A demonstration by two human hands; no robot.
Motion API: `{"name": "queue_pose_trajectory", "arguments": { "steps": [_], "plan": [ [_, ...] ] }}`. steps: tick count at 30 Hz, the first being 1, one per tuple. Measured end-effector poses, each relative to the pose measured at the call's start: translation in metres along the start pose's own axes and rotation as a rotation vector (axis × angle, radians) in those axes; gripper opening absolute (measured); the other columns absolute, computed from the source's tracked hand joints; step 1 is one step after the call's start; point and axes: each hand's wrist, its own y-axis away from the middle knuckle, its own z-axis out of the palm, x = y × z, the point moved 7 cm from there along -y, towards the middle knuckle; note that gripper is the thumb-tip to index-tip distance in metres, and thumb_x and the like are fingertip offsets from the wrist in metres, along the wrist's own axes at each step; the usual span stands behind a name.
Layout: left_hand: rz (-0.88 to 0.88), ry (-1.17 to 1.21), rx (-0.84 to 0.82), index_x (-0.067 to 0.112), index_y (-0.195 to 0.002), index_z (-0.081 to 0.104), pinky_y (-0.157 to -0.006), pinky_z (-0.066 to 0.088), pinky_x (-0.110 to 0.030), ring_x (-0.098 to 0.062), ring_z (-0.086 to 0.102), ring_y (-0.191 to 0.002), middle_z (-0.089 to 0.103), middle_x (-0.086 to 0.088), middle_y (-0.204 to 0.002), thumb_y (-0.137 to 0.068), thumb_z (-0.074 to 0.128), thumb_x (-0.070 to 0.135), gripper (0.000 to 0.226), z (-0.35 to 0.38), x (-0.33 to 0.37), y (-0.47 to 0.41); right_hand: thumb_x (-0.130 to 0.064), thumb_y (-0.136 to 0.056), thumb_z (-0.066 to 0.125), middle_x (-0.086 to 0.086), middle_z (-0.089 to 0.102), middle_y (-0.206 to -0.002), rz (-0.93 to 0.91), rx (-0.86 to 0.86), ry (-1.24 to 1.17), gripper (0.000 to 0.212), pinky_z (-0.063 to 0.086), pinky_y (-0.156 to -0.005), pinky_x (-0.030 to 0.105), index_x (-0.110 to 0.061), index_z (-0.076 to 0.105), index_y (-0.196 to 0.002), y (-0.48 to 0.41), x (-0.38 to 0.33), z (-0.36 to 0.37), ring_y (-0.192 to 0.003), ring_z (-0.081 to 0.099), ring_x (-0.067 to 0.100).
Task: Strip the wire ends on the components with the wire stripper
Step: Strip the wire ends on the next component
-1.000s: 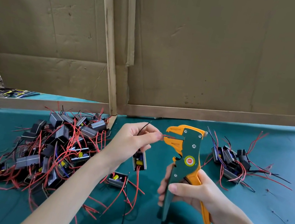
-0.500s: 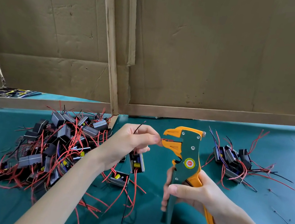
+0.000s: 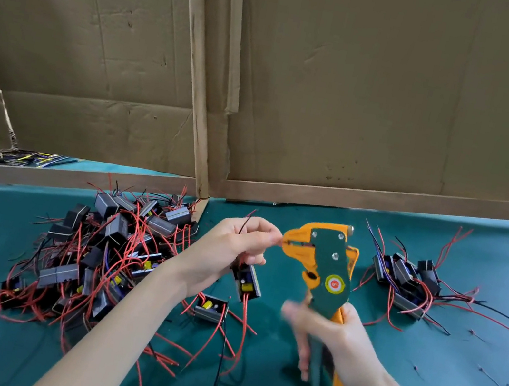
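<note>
My left hand [image 3: 229, 249] pinches a red wire end of a small black component [image 3: 246, 282], which dangles below my fingers above the green table. The wire end lies in the jaws of the orange and green wire stripper [image 3: 323, 266], held upright. Around the stripper's handles curls my right hand [image 3: 335, 343], its fingers blurred with motion. A black wire sticks up from my left fist.
A big pile of black components with red wires [image 3: 106, 255] lies at the left. A smaller pile [image 3: 407, 281] sits at the right. One loose component [image 3: 210, 309] lies under my left wrist. Cardboard walls [image 3: 366, 93] close off the back of the green table [image 3: 451, 380].
The stripper's jaws have closed on the red wire end. My right fingers are moving on the handles, now blurred. My left hand has stayed at the jaws.
</note>
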Motion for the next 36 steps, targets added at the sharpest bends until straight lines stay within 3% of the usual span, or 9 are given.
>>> {"name": "queue_pose_trajectory", "arguments": {
  "steps": [4,8,10,14,17,20,23,26,36],
  "plan": [
    [-0.044,-0.026,0.040,0.017,-0.091,0.045,-0.079,0.043,-0.027,-0.008,0.042,-0.059,0.039,0.009,-0.067,-0.100,0.047,0.024,0.012,0.006,-0.016,-0.005,-0.043,-0.050,0.082,0.015,0.047,-0.050,0.037,0.081,0.043,0.042,0.044,-0.043,0.029,-0.013,0.054,-0.052,-0.004,0.003,-0.012,-0.040,0.046,0.025],
    [-0.052,-0.058,0.106,0.016,-0.087,0.038,-0.081,0.044,-0.029,-0.009,0.039,-0.060,0.038,0.006,-0.071,-0.104,0.034,0.027,0.021,0.010,-0.029,-0.010,-0.014,-0.068,0.076,0.023,0.062,-0.072,-0.018,-0.090,-0.163,0.009,0.057,-0.064,0.045,-0.010,0.070,-0.074,-0.009,-0.010,-0.007,-0.065,0.064,0.036],
    [-0.052,-0.228,0.152,0.015,-0.087,0.040,-0.082,0.043,-0.029,-0.011,0.043,-0.068,0.044,0.004,-0.076,-0.104,0.032,0.029,0.023,0.006,-0.036,-0.012,-0.010,-0.070,0.072,0.025,0.064,-0.078,-0.037,-0.081,-0.181,0.008,0.058,-0.069,0.047,-0.008,0.071,-0.078,-0.011,-0.012,-0.010,-0.072,0.065,0.037],
    [-0.015,-0.615,0.208,0.019,-0.095,0.050,-0.072,0.033,-0.012,-0.011,0.048,-0.094,0.050,0.003,-0.099,-0.104,0.030,0.026,0.023,0.002,-0.046,-0.013,-0.009,-0.069,0.070,0.026,0.064,-0.079,-0.030,-0.015,-0.208,0.008,0.058,-0.067,0.045,-0.005,0.072,-0.076,-0.014,-0.013,-0.020,-0.073,0.066,0.037],
    [0.054,-0.744,0.268,0.017,-0.106,0.058,-0.086,0.022,-0.013,-0.010,0.033,-0.112,0.039,0.000,-0.112,-0.104,0.030,0.016,0.028,-0.001,-0.047,-0.011,-0.008,-0.069,0.070,0.027,0.063,-0.079,-0.019,-0.008,-0.210,0.008,0.058,-0.066,0.045,-0.004,0.071,-0.077,-0.015,-0.011,-0.022,-0.072,0.066,0.037],
    [0.118,-0.791,0.322,0.018,-0.110,0.064,-0.086,0.026,-0.017,-0.011,0.037,-0.105,0.042,-0.002,-0.106,-0.103,0.036,0.011,0.030,-0.004,-0.041,-0.009,-0.009,-0.071,0.071,0.026,0.064,-0.079,-0.013,-0.032,-0.175,0.008,0.058,-0.068,0.046,-0.006,0.071,-0.078,-0.016,-0.009,-0.021,-0.073,0.067,0.037],
    [0.195,-0.583,0.367,0.018,-0.102,0.069,-0.078,0.038,-0.013,-0.008,0.057,-0.085,0.060,-0.004,-0.094,-0.098,0.049,0.008,0.022,-0.005,-0.026,-0.006,-0.010,-0.069,0.075,0.026,0.066,-0.079,0.003,-0.068,-0.148,0.009,0.058,-0.069,0.047,-0.010,0.073,-0.077,-0.018,-0.007,-0.019,-0.074,0.067,0.038],
    [0.249,-0.392,0.399,0.020,-0.093,0.064,-0.080,0.047,-0.017,-0.011,0.066,-0.081,0.068,-0.002,-0.086,-0.094,0.056,0.005,0.016,-0.006,-0.012,-0.003,-0.017,-0.064,0.080,0.026,0.066,-0.079,0.004,-0.120,-0.124,0.018,0.057,-0.071,0.049,-0.011,0.073,-0.080,-0.018,-0.005,-0.016,-0.075,0.067,0.040],
    [0.272,-0.394,0.234,0.022,-0.088,0.064,-0.069,0.047,-0.018,-0.003,0.055,-0.068,0.061,0.012,-0.075,-0.093,0.061,0.015,0.009,-0.004,0.018,0.002,-0.024,-0.063,0.090,0.024,0.067,-0.081,0.000,-0.236,-0.073,0.032,0.056,-0.075,0.050,-0.010,0.071,-0.086,-0.013,-0.006,-0.007,-0.076,0.066,0.039]
  ]
}}
